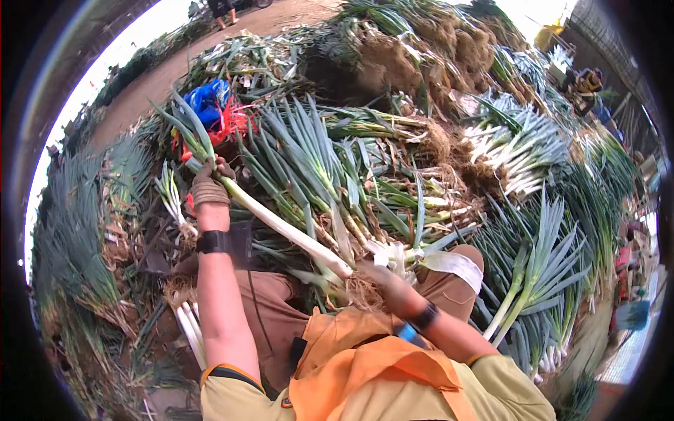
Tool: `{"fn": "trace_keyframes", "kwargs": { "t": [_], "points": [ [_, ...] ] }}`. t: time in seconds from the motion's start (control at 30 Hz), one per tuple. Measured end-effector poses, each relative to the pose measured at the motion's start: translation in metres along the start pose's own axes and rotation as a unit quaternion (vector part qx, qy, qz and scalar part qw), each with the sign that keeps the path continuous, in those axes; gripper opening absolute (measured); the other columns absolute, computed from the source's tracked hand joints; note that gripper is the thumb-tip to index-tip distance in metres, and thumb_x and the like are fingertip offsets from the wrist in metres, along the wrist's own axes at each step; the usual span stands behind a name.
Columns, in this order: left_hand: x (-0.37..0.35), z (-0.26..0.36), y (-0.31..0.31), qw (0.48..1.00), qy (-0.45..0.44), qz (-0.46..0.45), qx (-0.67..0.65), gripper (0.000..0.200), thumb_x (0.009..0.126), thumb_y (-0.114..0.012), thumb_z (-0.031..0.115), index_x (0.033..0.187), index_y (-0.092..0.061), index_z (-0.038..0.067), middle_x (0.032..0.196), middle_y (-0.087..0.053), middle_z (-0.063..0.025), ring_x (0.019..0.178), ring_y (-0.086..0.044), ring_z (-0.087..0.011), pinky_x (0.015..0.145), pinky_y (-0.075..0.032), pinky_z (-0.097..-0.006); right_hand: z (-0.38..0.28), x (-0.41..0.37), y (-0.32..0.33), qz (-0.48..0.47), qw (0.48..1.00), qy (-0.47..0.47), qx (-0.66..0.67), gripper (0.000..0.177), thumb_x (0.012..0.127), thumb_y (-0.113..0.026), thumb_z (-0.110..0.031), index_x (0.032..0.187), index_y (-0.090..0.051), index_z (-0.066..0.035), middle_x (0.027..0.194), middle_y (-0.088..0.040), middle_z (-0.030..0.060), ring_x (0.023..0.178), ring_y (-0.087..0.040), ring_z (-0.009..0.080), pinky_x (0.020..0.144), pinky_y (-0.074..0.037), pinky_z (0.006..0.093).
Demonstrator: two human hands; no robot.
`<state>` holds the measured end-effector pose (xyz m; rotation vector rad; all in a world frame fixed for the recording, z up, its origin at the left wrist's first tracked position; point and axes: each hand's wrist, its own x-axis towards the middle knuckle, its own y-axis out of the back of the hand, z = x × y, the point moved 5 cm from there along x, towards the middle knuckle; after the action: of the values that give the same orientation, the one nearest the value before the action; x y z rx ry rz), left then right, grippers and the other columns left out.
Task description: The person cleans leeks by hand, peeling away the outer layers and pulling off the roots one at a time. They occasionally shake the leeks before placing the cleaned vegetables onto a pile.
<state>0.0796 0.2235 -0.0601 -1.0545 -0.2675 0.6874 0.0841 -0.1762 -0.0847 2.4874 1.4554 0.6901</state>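
Observation:
A long leek (281,226) slants from upper left to the lap, its white stalk ending in brown roots (365,291). My left hand (210,180), in a worn, dirty covering, is closed around the leek where the green leaves begin. Beside the root end is my right hand (397,291), smeared by motion; its fingers cannot be made out, nor whether it holds anything. An orange apron (379,365) covers the lap below. Loose leeks with green tops (302,147) lie just beyond the knees.
Blue plastic (207,102) and red strips (232,123) lie beyond my left hand. White-stalked leeks (519,151) are piled at the right, more leeks (84,224) at the left. Root clumps (421,59) rise at the back. Other people (588,83) are in the distance.

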Motion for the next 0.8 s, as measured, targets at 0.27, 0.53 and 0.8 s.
{"fn": "trace_keyframes", "kwargs": {
  "t": [0.27,0.53,0.8],
  "points": [
    [0.007,0.028,0.055,0.983,-0.068,0.144,0.096,0.018,0.085,-0.049,0.02,0.078,-0.046,0.003,0.061,-0.046,-0.0037,0.048,-0.046,-0.0127,0.042,-0.042,-0.0241,-0.02,-0.122,0.08,-0.052,0.856,-0.489,0.159,0.018,0.082,-0.054,-0.017,0.077,-0.058,-0.001,0.059,-0.049,-0.0004,0.054,-0.044,0.0103,0.048,-0.038,0.0253],
    [-0.045,-0.094,-0.005,1.0,-0.004,-0.002,0.004,0.025,0.082,-0.055,0.024,0.097,-0.05,0.005,0.075,-0.053,-0.0095,0.059,-0.049,-0.0164,0.055,-0.046,-0.0268,0.01,0.004,0.007,-0.041,0.929,-0.335,0.151,0.067,0.075,-0.063,-0.033,0.129,-0.031,-0.009,0.103,-0.055,0.0154,0.086,-0.055,0.0186,0.072,-0.045,0.0266],
    [-0.071,-0.196,0.023,0.982,0.101,0.146,0.059,0.025,0.085,-0.045,0.023,0.096,-0.049,0.001,0.077,-0.059,-0.0144,0.063,-0.06,-0.0232,0.051,-0.05,-0.0321,0.062,-0.039,-0.047,-0.048,0.896,-0.407,0.171,0.029,0.075,-0.061,-0.024,0.095,-0.054,-0.004,0.063,-0.055,0.0032,0.051,-0.05,0.0116,0.047,-0.043,0.0261]
  ]
}}
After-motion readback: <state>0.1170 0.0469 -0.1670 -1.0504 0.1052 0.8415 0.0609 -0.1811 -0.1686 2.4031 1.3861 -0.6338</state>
